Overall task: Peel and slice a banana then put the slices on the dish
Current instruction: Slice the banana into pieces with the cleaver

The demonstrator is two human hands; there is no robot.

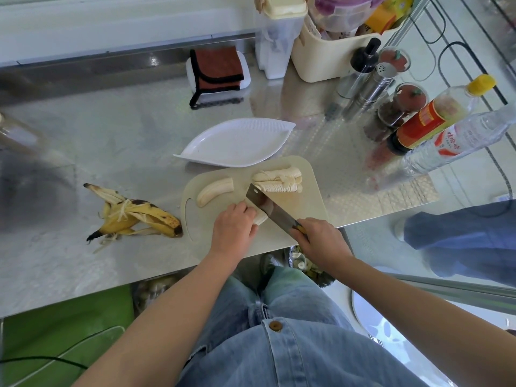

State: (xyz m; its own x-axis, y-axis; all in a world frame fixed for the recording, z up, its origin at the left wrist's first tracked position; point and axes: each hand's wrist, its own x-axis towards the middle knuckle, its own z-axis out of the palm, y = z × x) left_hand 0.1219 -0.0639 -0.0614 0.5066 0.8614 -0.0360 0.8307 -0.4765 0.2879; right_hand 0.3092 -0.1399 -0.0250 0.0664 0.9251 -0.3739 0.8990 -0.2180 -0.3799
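A pale cutting board (310, 202) lies near the counter's front edge. On it my left hand (233, 226) holds down a peeled banana piece (261, 217) with curled fingers. My right hand (318, 240) grips the handle of a knife (268, 205), whose blade rests across that piece. Another peeled banana half (213, 190) lies at the board's left. A pile of thin banana slices (279, 180) sits at the board's far side. Just beyond the board stands the white leaf-shaped dish (237, 142), holding nothing.
The spotted banana peel (134, 216) lies on the steel counter left of the board. Bottles and spice jars (418, 118) crowd the right side, a cream basket (324, 60) and a folded brown cloth (216, 69) stand at the back. Another person's legs (460, 238) are at right.
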